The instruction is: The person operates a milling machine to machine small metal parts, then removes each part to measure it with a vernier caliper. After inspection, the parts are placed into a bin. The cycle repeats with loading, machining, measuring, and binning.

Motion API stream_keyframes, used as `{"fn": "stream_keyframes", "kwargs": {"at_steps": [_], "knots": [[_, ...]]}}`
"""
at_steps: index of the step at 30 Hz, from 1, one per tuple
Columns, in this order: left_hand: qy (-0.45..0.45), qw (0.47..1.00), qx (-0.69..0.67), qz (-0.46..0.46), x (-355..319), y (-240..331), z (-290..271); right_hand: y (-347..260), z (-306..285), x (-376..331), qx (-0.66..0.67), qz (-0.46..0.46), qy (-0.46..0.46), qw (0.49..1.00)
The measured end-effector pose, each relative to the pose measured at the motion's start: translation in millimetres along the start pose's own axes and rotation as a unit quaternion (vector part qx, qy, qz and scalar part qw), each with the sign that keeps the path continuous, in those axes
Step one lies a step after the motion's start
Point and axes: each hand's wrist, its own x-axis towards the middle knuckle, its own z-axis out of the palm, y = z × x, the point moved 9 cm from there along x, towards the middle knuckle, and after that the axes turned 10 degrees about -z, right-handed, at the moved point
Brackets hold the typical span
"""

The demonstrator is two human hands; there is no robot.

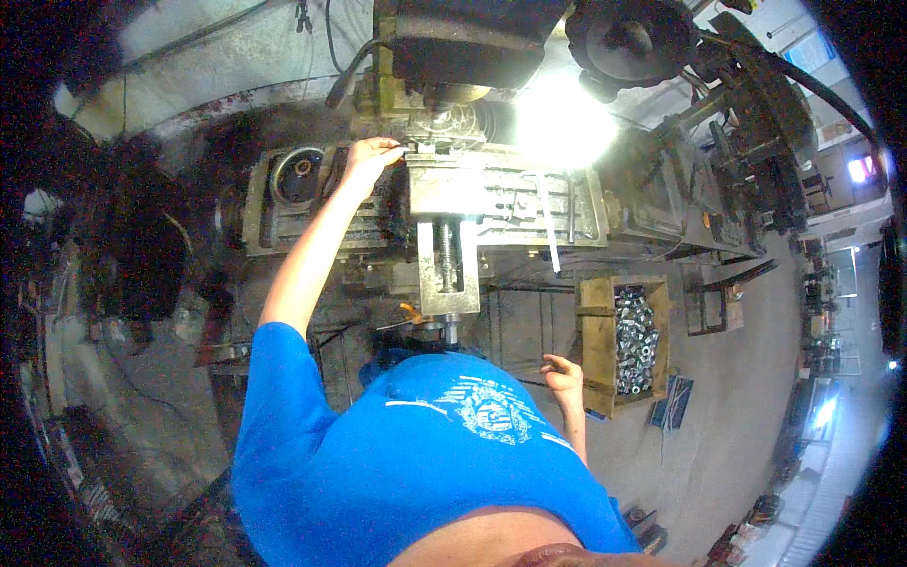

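My left hand point(370, 159) reaches far forward to the jaw end of a grey machine vise point(442, 184). Its fingers are pinched together beside the small metal block point(427, 148) at the jaws; whatever lies between the fingertips is too small to make out. The vise is bolted to a slotted machine table point(368, 227), and its screw point(446, 250) runs back toward my body. My right hand point(564, 374) hangs low at my right side, left of a wooden crate point(596, 350). Its fingers are loosely bent and apart, with nothing visible in them.
Metal nut-like parts point(636, 340) fill the crate. A handwheel-like ring point(299, 177) lies on the table's left end, and a flat bar point(549, 222) juts over its front edge. A bright lamp point(567, 118) glares beside the dark machine head point(463, 47). An orange-handled tool point(410, 313) lies near my waist.
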Motion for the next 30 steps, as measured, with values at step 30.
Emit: {"fn": "stream_keyframes", "kwargs": {"at_steps": [30], "knots": [[-0.024,0.996,0.036,-0.073,4,-16,1,-12,-4,-4,-0.072,0.036,-0.036,0.996]]}}
